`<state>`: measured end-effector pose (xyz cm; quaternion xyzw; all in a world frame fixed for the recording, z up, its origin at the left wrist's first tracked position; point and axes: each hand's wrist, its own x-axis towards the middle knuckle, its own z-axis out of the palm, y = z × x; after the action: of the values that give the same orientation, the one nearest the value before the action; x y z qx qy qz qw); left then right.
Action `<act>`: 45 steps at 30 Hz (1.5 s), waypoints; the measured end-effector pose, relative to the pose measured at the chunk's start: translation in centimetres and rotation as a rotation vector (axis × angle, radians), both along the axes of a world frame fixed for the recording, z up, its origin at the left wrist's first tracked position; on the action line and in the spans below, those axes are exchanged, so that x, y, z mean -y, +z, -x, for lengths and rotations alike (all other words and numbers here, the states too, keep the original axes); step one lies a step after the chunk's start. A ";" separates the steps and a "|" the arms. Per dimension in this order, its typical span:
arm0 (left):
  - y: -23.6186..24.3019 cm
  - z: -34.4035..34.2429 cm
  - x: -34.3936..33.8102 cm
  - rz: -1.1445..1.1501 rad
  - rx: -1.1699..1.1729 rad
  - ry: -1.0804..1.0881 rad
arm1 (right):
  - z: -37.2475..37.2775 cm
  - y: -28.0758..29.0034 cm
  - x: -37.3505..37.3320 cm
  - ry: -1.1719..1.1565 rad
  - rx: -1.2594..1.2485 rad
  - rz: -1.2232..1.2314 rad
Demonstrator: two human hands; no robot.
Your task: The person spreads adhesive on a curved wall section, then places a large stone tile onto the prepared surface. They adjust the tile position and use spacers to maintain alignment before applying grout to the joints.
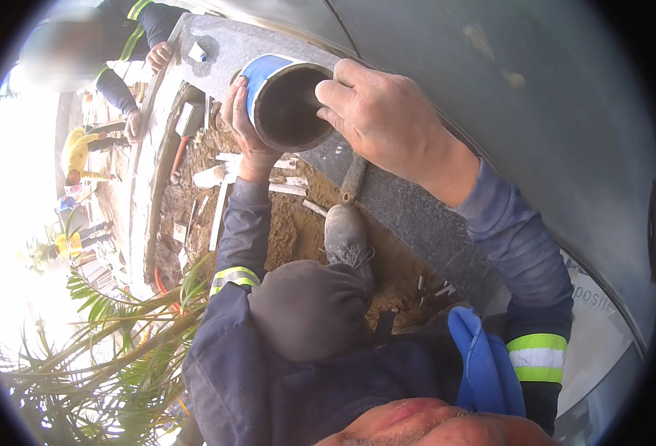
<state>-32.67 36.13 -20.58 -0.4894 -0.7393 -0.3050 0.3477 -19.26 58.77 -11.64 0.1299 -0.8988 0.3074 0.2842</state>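
Note:
A round can (265, 70) with a blue and white outside is tipped so that its open mouth and dark inside face me. My left hand (248, 137) is wrapped round its left side and holds it up. At the can's right rim, my right hand (395, 123) is closed, its fingertips pinched together at the mouth. Whatever those fingers hold, if anything, is hidden. Below the can, a grey rod-like piece (353, 178) rests by the dusty boot (345, 234) on my foot.
A long grey slab (406, 208) runs under my arms, with a small white cap-like piece (197, 52) at its far end. A co-worker's hand (158, 57) rests on its edge. Sandy soil (276, 230) holds scattered strips. Palm fronds (120, 334) stand left, a large grey panel (536, 111) right.

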 end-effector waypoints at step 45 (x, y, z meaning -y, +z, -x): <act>-1.7 -2.7 -3.2 0.080 0.643 -0.162 | -0.5 2.9 -2.4 -0.058 -0.184 -0.292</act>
<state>-29.99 39.34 -22.29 -0.4386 -0.7811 -0.4414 0.0516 -18.81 61.21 -8.78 0.1715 -0.9074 0.1523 0.3520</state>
